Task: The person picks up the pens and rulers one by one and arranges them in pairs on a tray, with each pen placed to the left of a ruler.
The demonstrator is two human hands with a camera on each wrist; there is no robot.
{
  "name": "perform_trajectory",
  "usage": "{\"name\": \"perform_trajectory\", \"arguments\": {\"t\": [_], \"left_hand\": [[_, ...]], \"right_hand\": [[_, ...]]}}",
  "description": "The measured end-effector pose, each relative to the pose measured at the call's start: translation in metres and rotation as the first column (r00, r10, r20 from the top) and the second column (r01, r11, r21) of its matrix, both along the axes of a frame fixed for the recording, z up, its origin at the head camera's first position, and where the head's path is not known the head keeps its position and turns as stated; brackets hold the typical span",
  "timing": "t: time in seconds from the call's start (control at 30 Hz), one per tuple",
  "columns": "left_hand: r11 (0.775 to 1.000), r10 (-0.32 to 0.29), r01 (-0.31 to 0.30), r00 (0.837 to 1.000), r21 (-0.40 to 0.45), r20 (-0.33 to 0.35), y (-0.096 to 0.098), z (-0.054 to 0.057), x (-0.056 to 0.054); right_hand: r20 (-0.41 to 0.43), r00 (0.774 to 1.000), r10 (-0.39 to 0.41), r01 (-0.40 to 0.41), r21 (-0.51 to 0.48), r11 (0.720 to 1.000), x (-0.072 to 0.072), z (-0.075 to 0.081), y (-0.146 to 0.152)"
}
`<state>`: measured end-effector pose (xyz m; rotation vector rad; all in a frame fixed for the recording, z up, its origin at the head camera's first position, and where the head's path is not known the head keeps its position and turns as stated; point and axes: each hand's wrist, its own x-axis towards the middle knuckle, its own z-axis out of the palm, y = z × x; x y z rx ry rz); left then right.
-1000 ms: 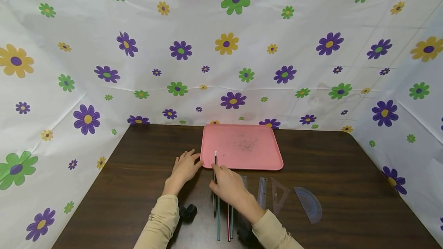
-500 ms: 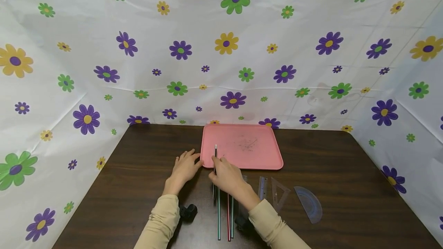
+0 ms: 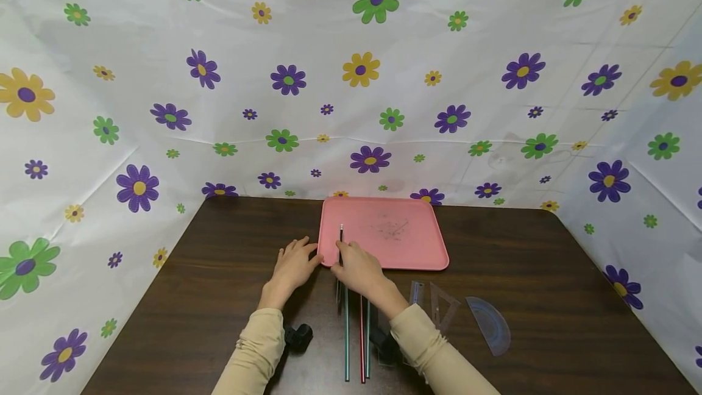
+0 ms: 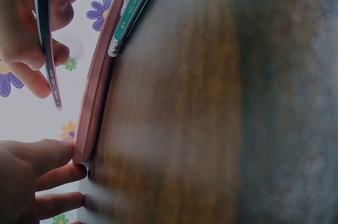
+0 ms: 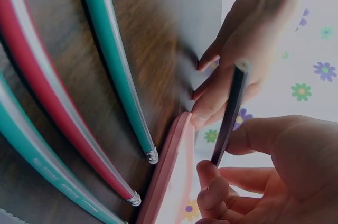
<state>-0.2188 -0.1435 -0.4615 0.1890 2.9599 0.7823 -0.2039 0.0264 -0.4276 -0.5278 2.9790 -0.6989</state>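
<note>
A black pencil [image 3: 341, 234] with a white eraser end is pinched between the thumb and fingers of my right hand [image 3: 359, 270]. Its eraser end overlaps the pink tray [image 3: 439, 255] in the head view, while the other end reaches back toward me. In the right wrist view the pencil [image 5: 231, 113] slants up past my fingertips. My left hand [image 3: 293, 270] rests at the tray's near left corner, thumb and fingertips touching the rim with the fingers fairly straight. On the table before the tray lie a green pencil [image 3: 347, 346], a red pencil [image 3: 362, 346] and another green pencil [image 3: 368, 352].
To the right of the pencils lie a clear ruler [image 3: 417, 292], a clear set square [image 3: 443, 306] and a clear protractor [image 3: 490, 325]. A flowered sheet [image 3: 351, 96] hangs behind the dark wooden table [image 3: 219, 261]. Grey marks show on the tray's floor.
My right hand has moved forward with the black pencil, its eraser end now farther over the tray. My left hand has stayed at the tray's corner.
</note>
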Motion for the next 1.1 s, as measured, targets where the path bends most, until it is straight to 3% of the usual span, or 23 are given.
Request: {"name": "perform_trajectory", "arguments": {"t": [0.4, 0.77, 1.1], "left_hand": [[1.000, -0.002, 0.002, 1.000, 0.003, -0.010, 0.000, 0.000, 0.000], [1.000, 0.006, -0.005, 1.000, 0.001, -0.007, 0.000, 0.000, 0.000], [1.000, 0.003, -0.003, 1.000, -0.004, -0.006, 0.000, 0.000, -0.001]], "right_hand": [[-0.004, 1.000, 0.006, -0.007, -0.080, 0.997, -0.011, -0.009, -0.002], [0.016, 0.999, -0.034, 0.036, -0.136, 0.990, -0.018, -0.004, -0.005], [0.038, 0.995, -0.088, 0.091, -0.102, 0.991, -0.024, -0.001, -0.007]]}}
